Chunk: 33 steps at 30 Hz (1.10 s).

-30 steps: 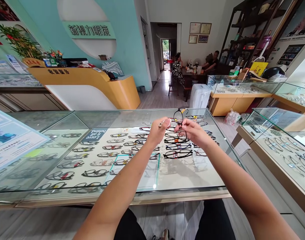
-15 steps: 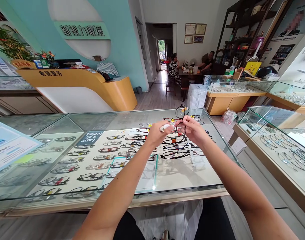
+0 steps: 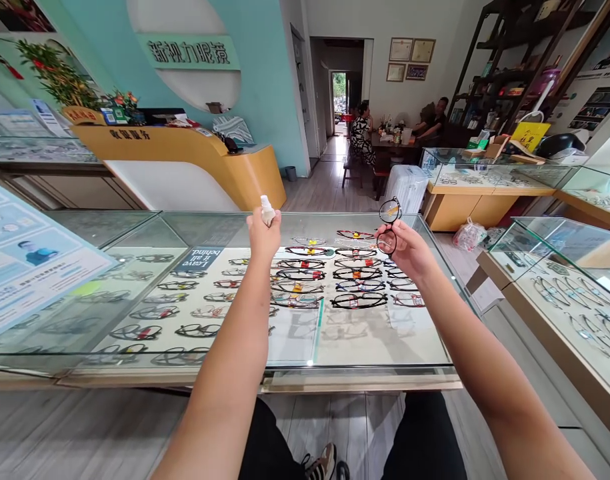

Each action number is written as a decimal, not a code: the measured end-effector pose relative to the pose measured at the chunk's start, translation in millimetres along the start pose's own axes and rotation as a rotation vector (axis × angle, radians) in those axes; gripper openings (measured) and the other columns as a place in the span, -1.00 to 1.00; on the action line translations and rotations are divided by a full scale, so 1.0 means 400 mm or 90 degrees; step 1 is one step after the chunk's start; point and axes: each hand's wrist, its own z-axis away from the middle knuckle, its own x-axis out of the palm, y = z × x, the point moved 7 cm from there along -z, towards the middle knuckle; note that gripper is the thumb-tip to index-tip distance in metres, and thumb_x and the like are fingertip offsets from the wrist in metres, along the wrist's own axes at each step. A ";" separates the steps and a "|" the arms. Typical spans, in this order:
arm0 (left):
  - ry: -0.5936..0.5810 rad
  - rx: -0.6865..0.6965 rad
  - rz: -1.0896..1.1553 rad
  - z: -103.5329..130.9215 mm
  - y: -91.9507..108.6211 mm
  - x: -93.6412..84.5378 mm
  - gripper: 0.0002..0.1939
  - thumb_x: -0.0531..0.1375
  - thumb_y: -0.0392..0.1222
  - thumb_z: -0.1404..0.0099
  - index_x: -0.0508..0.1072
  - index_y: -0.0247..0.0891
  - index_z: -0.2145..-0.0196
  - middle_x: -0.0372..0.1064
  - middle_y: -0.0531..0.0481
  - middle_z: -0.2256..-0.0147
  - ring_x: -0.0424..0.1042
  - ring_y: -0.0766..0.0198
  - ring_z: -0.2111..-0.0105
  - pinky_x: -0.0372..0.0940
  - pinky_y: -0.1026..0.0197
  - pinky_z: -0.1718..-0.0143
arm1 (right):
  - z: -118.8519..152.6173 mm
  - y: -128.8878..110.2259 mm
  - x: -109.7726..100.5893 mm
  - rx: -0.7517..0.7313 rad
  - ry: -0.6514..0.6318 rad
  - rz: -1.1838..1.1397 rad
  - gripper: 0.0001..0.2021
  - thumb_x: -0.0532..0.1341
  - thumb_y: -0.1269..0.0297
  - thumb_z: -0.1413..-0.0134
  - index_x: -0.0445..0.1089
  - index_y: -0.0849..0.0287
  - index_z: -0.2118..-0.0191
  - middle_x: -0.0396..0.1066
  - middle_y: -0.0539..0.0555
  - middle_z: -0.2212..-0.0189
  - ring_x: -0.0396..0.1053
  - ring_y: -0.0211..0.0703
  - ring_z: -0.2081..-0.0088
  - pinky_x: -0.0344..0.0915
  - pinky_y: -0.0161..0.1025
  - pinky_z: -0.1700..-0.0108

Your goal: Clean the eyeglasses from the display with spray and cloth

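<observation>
My left hand (image 3: 263, 233) is raised above the glass display case, closed round a small white object (image 3: 267, 209) with a narrow upper end. Its kind is not clear, as the fingers cover much of it. To the right, my right hand (image 3: 407, 247) pinches a pair of black round-framed eyeglasses (image 3: 387, 239) by one rim. The eyeglasses are turned on end, one lens above the other, with a yellowish mark on the upper lens. Below both hands, rows of eyeglass frames (image 3: 359, 301) with coloured tags lie beneath the glass.
The glass display case (image 3: 289, 373) spans the front, with a blue-and-white printed sign (image 3: 39, 257) at left. Another glass case (image 3: 565, 293) stands at right. Behind are a yellow-and-white counter (image 3: 185, 163), a pale suitcase (image 3: 406, 190), and people seated at a table.
My hands have moved apart: the left went left with the white object, away from the eyeglasses. My right hand still holds the eyeglasses. The view has shifted slightly.
</observation>
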 end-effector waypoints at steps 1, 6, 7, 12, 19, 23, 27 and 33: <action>0.002 -0.008 -0.020 -0.005 -0.017 -0.003 -0.74 0.17 0.01 -0.55 0.38 -0.18 -0.05 0.43 -0.29 -0.05 0.42 -0.06 -0.20 0.34 0.01 -0.23 | -0.001 -0.001 -0.003 0.000 0.004 0.005 -0.66 0.57 0.10 -0.06 0.39 0.03 0.33 0.60 0.03 0.17 0.53 -0.12 0.08 0.49 -0.25 0.16; -0.052 -0.064 -0.088 -0.013 -0.086 0.012 -0.76 0.25 -0.01 -0.48 0.51 -0.20 0.03 0.53 -0.27 -0.04 0.49 -0.10 -0.07 0.35 -0.01 -0.14 | -0.004 -0.001 -0.012 0.004 0.020 0.000 -0.64 0.58 0.10 -0.01 0.39 0.04 0.33 0.59 0.03 0.18 0.53 -0.11 0.09 0.47 -0.24 0.20; -0.059 -0.079 -0.100 -0.013 -0.097 0.015 -0.75 0.27 -0.02 -0.46 0.53 -0.21 0.03 0.55 -0.27 -0.03 0.51 -0.11 -0.06 0.35 -0.02 -0.11 | -0.003 -0.001 -0.012 0.004 0.021 -0.001 -0.64 0.58 0.10 -0.02 0.39 0.04 0.33 0.59 0.04 0.18 0.53 -0.10 0.08 0.46 -0.24 0.20; -0.083 -0.132 -0.143 -0.009 -0.130 0.025 -0.70 0.30 -0.01 -0.43 0.57 -0.25 0.03 0.61 -0.31 -0.03 0.53 -0.16 -0.02 0.32 -0.01 0.01 | -0.001 -0.003 -0.003 0.006 0.013 -0.009 -0.63 0.59 0.11 -0.01 0.39 0.06 0.35 0.59 0.04 0.19 0.52 -0.12 0.09 0.43 -0.26 0.22; -0.108 -0.149 -0.153 -0.006 -0.139 0.040 -0.74 0.33 -0.01 -0.39 0.55 -0.23 0.10 0.61 -0.33 -0.03 0.55 -0.17 -0.04 0.32 0.01 0.03 | -0.002 -0.004 -0.003 0.005 0.010 0.007 -0.65 0.56 0.11 -0.06 0.38 0.04 0.34 0.58 0.04 0.19 0.52 -0.10 0.08 0.44 -0.24 0.22; -0.103 -0.165 -0.151 0.000 -0.134 0.038 -0.62 0.39 0.01 -0.34 0.45 -0.22 0.01 0.55 -0.38 -0.09 0.52 -0.24 -0.11 0.35 -0.07 -0.05 | 0.000 -0.001 -0.001 0.009 0.001 -0.005 -0.64 0.57 0.11 -0.05 0.38 0.05 0.35 0.58 0.04 0.18 0.52 -0.13 0.08 0.44 -0.27 0.22; 0.001 -0.193 -0.116 0.007 -0.112 -0.013 -0.25 0.54 0.05 -0.11 0.27 -0.22 -0.09 0.36 -0.46 -0.20 0.45 -0.29 -0.19 0.39 -0.18 -0.13 | 0.002 -0.006 -0.001 0.007 -0.002 -0.001 -0.65 0.56 0.10 -0.07 0.38 0.04 0.36 0.59 0.03 0.18 0.52 -0.11 0.09 0.44 -0.25 0.22; 0.161 -0.014 0.016 0.036 0.060 -0.097 -0.52 0.32 -0.20 -0.20 0.10 -0.11 0.08 0.29 -0.21 -0.05 0.42 0.00 -0.08 0.38 -0.05 -0.12 | 0.001 -0.018 -0.001 -0.006 0.007 -0.013 -0.66 0.57 0.11 -0.05 0.39 0.04 0.35 0.59 0.03 0.18 0.52 -0.13 0.10 0.44 -0.26 0.22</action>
